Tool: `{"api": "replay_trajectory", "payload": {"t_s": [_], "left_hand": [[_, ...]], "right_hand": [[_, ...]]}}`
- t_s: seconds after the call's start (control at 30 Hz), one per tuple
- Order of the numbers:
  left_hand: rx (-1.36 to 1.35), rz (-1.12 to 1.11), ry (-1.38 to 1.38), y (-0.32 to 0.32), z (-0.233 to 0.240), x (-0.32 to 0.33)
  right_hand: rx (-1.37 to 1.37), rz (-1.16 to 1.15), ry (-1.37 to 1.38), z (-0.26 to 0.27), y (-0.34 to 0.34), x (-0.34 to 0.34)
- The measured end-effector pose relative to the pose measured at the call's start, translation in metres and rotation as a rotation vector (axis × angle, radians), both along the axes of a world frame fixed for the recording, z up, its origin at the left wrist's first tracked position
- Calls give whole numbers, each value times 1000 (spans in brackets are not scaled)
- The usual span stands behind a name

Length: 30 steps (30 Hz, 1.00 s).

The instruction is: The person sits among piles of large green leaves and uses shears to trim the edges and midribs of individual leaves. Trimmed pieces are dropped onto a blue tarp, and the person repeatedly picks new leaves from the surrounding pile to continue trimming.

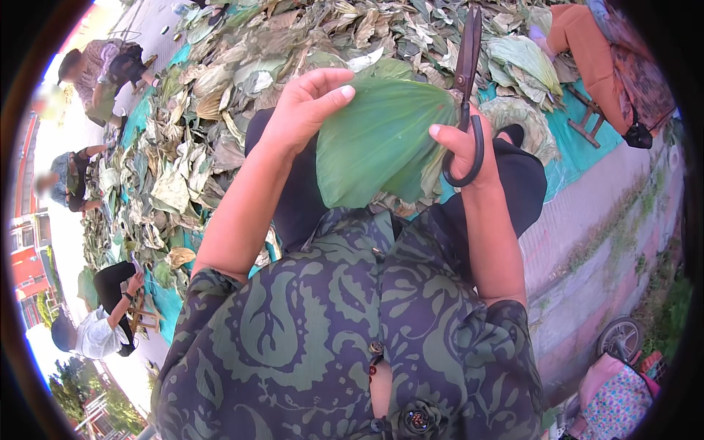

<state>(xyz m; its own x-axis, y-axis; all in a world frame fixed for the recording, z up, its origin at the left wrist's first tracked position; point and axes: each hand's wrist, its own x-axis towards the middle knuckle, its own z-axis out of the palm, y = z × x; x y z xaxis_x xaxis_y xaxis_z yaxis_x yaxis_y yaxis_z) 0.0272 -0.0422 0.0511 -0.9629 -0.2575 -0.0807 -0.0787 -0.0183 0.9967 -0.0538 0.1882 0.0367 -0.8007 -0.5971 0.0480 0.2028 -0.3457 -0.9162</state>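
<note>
A folded green lotus leaf (385,137) is held up in front of my lap. My left hand (305,107) has its thumb and fingers at the leaf's upper left edge. On the other side, my right hand (467,146) grips the leaf's right edge with the thumb on top. The same hand carries a pair of dark metal scissors (466,82), with a black handle loop around its outside. The scissor blades point away from me and lie nearly together. Below the leaf, my dark trousers (517,181) show on both sides.
A wide heap of dried leaves (220,104) spreads over a turquoise tarp (583,154). Flattened leaf bundles (522,66) lie at the right. A person in orange trousers (588,49) sits close by. Several people work along the left side. A wheeled vehicle (620,336) stands at lower right.
</note>
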Motion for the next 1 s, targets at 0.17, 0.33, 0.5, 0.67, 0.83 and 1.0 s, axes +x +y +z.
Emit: {"api": "replay_trajectory", "payload": {"t_s": [0.17, 0.33, 0.5, 0.67, 0.83, 1.0], "left_hand": [[66, 10, 47, -1, 2, -3], [73, 114, 43, -4, 3, 0], [-719, 210, 151, -10, -6, 0], [-673, -94, 252, 32, 35, -10], [-326, -276, -13, 28, 39, -12], [-59, -155, -50, 8, 46, -9]], "right_hand": [[65, -3, 65, -6, 1, -8], [133, -106, 35, -12, -1, -12], [156, -49, 34, -9, -4, -9], [278, 76, 158, 11, -17, -1], [237, 175, 171, 10, -18, -5], [297, 127, 91, -13, -2, -16]]}}
